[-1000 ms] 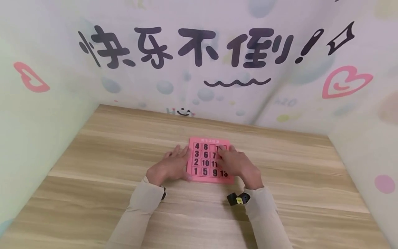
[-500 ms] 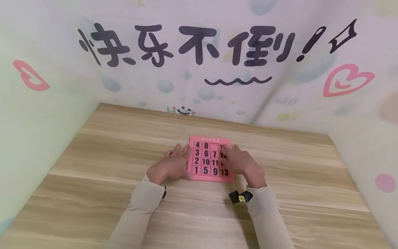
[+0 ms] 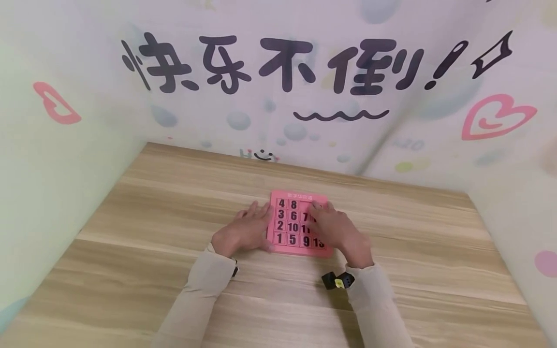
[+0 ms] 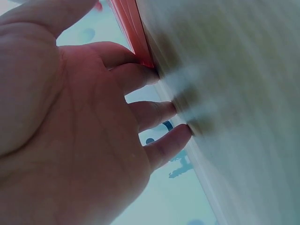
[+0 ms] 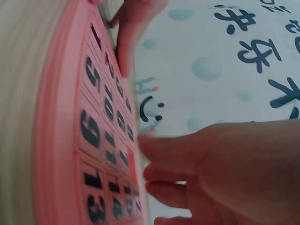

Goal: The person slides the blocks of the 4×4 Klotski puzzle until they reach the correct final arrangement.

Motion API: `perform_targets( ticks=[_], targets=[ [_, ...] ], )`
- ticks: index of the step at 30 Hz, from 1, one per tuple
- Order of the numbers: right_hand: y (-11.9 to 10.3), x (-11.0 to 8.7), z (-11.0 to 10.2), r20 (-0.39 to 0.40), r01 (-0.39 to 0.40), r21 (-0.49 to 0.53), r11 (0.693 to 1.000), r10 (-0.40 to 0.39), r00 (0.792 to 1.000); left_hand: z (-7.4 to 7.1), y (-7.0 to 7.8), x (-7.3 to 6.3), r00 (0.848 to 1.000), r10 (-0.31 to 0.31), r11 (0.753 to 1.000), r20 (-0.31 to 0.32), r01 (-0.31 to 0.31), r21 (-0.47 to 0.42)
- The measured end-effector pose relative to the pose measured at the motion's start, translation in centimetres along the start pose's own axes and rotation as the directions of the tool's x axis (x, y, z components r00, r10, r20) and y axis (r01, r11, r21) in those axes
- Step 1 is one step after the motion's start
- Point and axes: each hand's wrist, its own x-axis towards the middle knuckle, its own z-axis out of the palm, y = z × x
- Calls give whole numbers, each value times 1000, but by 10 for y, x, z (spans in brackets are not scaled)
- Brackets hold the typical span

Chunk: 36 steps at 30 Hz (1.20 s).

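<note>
Left hand (image 3: 245,229): uncurled, its fingers loosely extended and touching the left edge of a pink sliding number puzzle (image 3: 292,227); in the left wrist view three fingertips rest on the bench beside the puzzle's edge. Right hand (image 3: 335,227): relaxed, grasping nothing, its fingers reaching over the puzzle's right-hand columns and hiding several tiles. The puzzle lies flat between the two hands. Nearest the left hand, its first column reads 4, 3, 2, 1 from the far side; next come 8, 6, 10, 5. A gap in the far row, just beside the right hand's fingertips, lies beyond 7, 11 and 9. Under the right hand, the right wrist view shows 13, 14, 15 and 12, partly blurred. Behind each hand is a pale sleeve (image 3: 374,290); a black wrist device (image 3: 338,281) with a yellow patch shows at the right cuff. Beneath both hands extends the wood-grained bench (image 3: 270,304). Beyond them rises a pale printed backdrop bearing large black characters (image 3: 287,63).
</note>
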Motion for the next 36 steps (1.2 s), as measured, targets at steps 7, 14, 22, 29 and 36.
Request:
perform_targets(
  ticks=[7,14,22,29,36],
  targets=[
    [-26,7,15,-39,48,-29,998,-49,998,1,0,1,1000,4,1000,9,-4,26],
    [-37,9,24,-20,2,-76,997,-4,1000,2,0,3,1000,10,1000,7,-10,25],
    [-38,10,25,-24,-23,-92,995,20,1000,1,0,1,1000,3,1000,9,-3,26],
    [-33,11,23,-17,-19,-75,997,18,1000,1,1,1,1000,4,1000,14,-4,18],
    [-30,11,19,5,-30,-25,999,30,1000,0,0,1,1000,1,1000,19,-1,28]
  ],
)
